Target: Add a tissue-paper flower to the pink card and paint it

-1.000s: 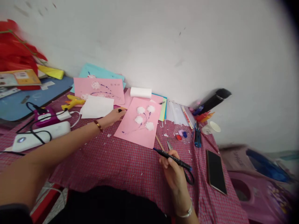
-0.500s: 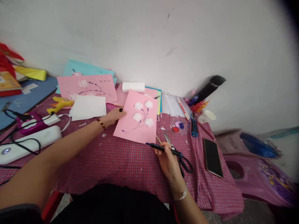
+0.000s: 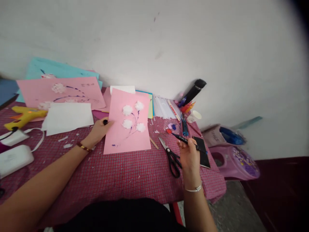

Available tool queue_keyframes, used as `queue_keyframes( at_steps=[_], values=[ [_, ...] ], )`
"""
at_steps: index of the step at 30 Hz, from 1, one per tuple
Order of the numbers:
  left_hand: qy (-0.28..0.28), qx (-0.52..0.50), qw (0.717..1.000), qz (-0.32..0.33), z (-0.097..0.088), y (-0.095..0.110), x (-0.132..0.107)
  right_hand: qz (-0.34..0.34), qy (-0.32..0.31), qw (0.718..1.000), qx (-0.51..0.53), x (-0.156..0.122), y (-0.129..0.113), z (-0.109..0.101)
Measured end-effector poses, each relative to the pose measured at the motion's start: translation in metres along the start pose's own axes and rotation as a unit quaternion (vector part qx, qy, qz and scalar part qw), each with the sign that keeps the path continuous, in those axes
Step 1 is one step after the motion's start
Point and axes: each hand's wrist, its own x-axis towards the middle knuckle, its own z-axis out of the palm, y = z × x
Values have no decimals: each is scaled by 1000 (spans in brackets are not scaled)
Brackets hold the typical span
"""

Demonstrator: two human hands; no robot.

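My left hand (image 3: 98, 131) grips the left edge of a pink card (image 3: 127, 124) that carries white cotton flowers on dark blue stems; the card stands raised off the red checked cloth (image 3: 116, 174). My right hand (image 3: 189, 154) is closed round a black marker (image 3: 185, 140), tip pointing up and left towards a small paint palette (image 3: 172, 126). Black-handled scissors (image 3: 171, 154) lie just left of my right hand. A dark phone (image 3: 201, 151) lies partly under that hand.
A second pink flower card (image 3: 60, 91) and teal paper lean at the back left, with a white sheet (image 3: 69, 117) in front. A yellow glue gun (image 3: 23, 115) and white power strip (image 3: 13, 158) lie left. A black bottle (image 3: 193, 91), pens and a pink stool (image 3: 236, 159) sit right.
My view has swung right. My left hand has tilted the pink card more upright. My right hand has carried the marker right, past the scissors, over the phone.
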Motion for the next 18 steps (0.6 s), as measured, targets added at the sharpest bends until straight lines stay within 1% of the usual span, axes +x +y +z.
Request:
queue_keyframes(
  at_steps=[2,3,4,6,7,8,9,10,12,14,18],
  values=[
    [11,109,992,55,0,4,0,15,-5,1000,-4,-1,5,5],
    [24,176,979,100,0,9,-2,27,-14,1000,-6,-3,8,10],
    [38,243,958,145,0,16,-6,39,-29,999,-8,-6,12,17],
    [56,362,898,244,1,32,-17,58,-72,996,-18,-16,17,36],
    [45,407,872,267,2,41,-24,63,-97,993,-24,-22,19,46],
    [28,444,854,270,5,49,-31,65,-121,990,-32,-29,21,57],
    [-9,469,843,261,9,57,-38,62,-143,987,-42,-34,23,66],
    [-46,483,836,258,13,63,-45,57,-162,984,-55,-39,24,74],
    [-96,490,826,262,21,71,-56,45,-187,978,-81,-46,29,84],
    [-120,486,823,268,26,75,-63,41,-206,972,-105,-48,33,88],
    [-141,484,820,272,29,76,-66,37,-230,965,-124,-46,40,88]
  ],
)
